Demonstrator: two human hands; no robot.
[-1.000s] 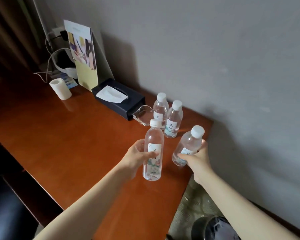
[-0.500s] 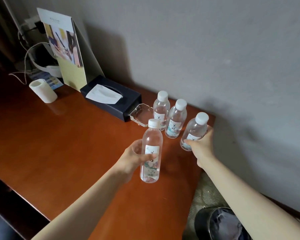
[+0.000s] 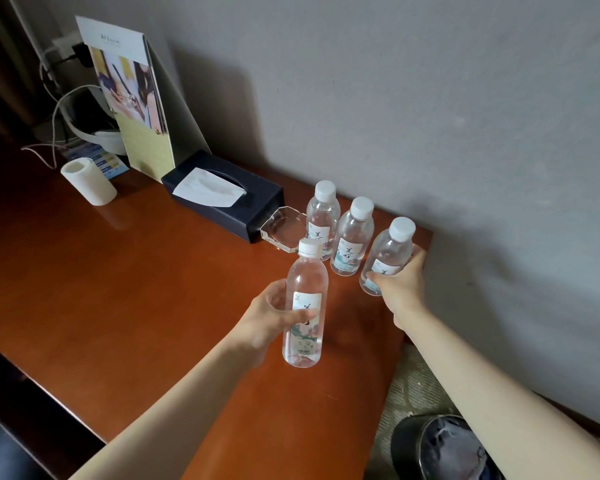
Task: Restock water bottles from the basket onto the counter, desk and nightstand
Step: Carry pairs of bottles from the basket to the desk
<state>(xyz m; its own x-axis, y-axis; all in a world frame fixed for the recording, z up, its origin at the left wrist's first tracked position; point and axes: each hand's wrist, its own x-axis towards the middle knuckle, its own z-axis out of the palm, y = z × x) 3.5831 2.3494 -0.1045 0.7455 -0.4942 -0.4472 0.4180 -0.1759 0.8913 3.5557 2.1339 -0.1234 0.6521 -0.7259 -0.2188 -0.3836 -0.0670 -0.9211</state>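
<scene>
Two clear water bottles with white caps stand on the wooden desk (image 3: 125, 289) by the wall: a rear bottle (image 3: 323, 216) and a middle bottle (image 3: 352, 242). My right hand (image 3: 400, 284) grips a third bottle (image 3: 390, 252) at the desk's right corner beside them, tilted slightly; whether its base touches the desk I cannot tell. My left hand (image 3: 274, 317) holds a fourth bottle (image 3: 305, 303) upright above the desk, in front of the group.
A clear glass tray (image 3: 278, 226) and a dark tissue box (image 3: 222, 195) lie left of the bottles. Farther left are a paper roll (image 3: 89, 181), an upright brochure (image 3: 132, 102) and cables. A lined waste bin (image 3: 444, 448) stands on the floor below the desk's right end.
My right hand has carried its bottle away from me to the desk's right corner, next to the two standing bottles. My left hand has kept its bottle at about the same place.
</scene>
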